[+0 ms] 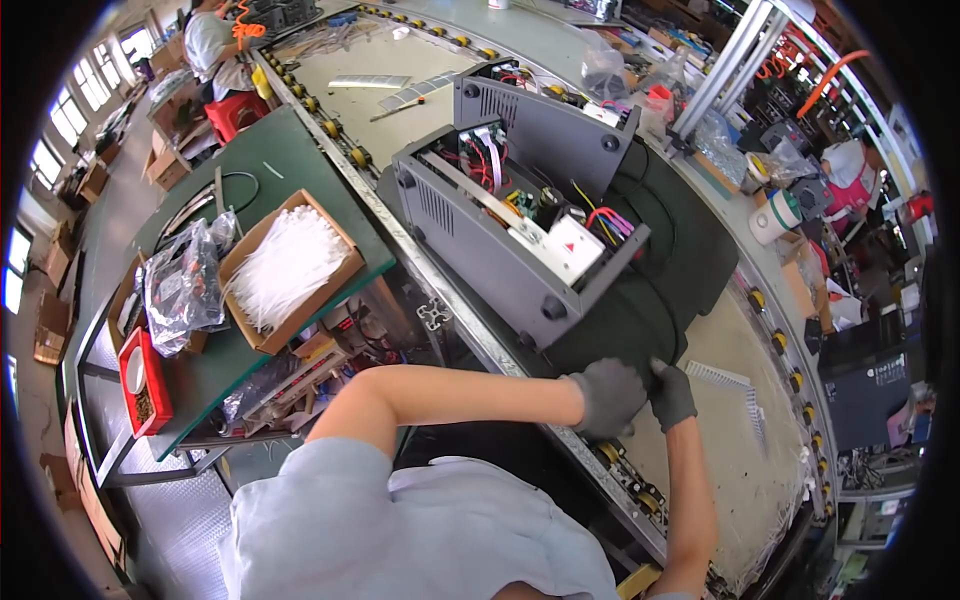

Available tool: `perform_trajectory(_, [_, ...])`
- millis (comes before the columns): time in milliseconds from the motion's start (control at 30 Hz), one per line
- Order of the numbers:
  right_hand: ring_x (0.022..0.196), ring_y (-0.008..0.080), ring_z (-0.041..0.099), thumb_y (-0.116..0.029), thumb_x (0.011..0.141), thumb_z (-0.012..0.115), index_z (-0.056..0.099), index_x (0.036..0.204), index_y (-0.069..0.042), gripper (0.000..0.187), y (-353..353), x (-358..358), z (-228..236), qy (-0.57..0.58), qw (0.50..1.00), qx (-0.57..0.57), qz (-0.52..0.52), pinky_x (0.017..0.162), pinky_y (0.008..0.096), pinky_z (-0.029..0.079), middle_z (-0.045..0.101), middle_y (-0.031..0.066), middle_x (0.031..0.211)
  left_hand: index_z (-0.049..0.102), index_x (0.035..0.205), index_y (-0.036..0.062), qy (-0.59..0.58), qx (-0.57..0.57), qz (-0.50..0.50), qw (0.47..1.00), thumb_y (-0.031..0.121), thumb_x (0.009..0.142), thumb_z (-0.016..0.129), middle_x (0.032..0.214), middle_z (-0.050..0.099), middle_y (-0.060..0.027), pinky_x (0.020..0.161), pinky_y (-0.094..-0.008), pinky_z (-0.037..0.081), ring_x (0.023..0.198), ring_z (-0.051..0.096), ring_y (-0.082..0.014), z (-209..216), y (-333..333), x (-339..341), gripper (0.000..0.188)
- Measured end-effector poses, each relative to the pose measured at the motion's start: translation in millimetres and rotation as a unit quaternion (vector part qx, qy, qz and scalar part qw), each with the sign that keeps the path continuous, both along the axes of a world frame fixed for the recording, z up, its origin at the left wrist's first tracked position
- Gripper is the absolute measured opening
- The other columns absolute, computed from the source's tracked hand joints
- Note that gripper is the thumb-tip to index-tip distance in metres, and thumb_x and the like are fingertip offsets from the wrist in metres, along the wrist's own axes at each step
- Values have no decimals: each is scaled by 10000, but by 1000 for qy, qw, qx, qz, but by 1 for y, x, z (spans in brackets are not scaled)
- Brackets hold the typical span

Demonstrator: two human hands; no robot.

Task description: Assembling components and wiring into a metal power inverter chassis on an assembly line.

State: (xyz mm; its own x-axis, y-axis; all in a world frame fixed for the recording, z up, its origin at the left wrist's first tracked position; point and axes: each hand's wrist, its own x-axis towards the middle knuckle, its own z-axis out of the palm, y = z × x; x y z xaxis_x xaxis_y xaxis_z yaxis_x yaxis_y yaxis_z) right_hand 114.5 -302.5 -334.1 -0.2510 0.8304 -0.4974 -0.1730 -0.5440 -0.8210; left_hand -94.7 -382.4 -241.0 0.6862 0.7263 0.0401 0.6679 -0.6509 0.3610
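Both my hands wear dark grey gloves and meet at the near edge of a dark mat (700, 250) on the conveyor line. My left hand (608, 398) is closed like a fist; whatever it may hold is hidden. My right hand (672, 396) is closed beside it, its fingertips at the mat's edge, where a black cable (672, 300) runs down. Just beyond stands a grey metal housing (480, 255), open on top, with red and purple wires, circuit boards and a white plate inside. A second, similar grey housing (555, 130) stands behind it.
A green side table (290, 150) at left carries a cardboard box of white cable ties (292, 262), plastic bags (185, 280) and a red bin (145, 380). Slotted wire duct (720, 376) lies right of my hands. Yellow rollers (780, 343) line the conveyor. Other people work farther away.
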Motion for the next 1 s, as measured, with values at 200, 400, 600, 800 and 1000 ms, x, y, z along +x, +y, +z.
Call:
perform_trajectory(200, [1088,244,557,-115,784,607,503,1232,45,488,-59,88,22,-35,996,64,-48,970,366,425,577,141,1203,618,946,93,-338,26,-166,926,228,791,627,896,631,-75,648,-386,509,760,631,-272,106,-44,-89,205])
perform_trajectory(400, [1080,299,548,-162,748,668,458,1277,-16,587,-120,149,54,-518,840,92,-135,909,399,446,532,163,1232,648,988,2,-257,158,45,952,199,787,676,931,655,-137,739,-336,501,832,640,-306,168,46,-118,283])
perform_trajectory(600, [1107,352,512,-138,738,667,413,1309,-73,628,-151,136,76,-767,512,350,-167,912,397,445,486,171,1254,531,1230,110,-10,242,50,969,404,726,699,1118,613,-116,854,-394,492,1099,551,-324,115,143,-28,607])
perform_trajectory(800, [1129,352,502,-152,751,658,432,1299,-69,599,-135,146,47,-488,767,373,-185,930,394,438,492,173,1258,543,1079,27,119,140,0,983,472,743,681,1018,621,-139,838,-389,485,1047,568,-298,123,150,66,574])
perform_trajectory(1000, [1150,352,491,-166,763,649,452,1288,-64,570,-103,156,30,-93,911,365,-167,948,391,430,497,176,1263,488,1073,11,120,122,22,985,468,639,764,977,605,-184,823,-417,497,976,583,-338,121,165,74,688])
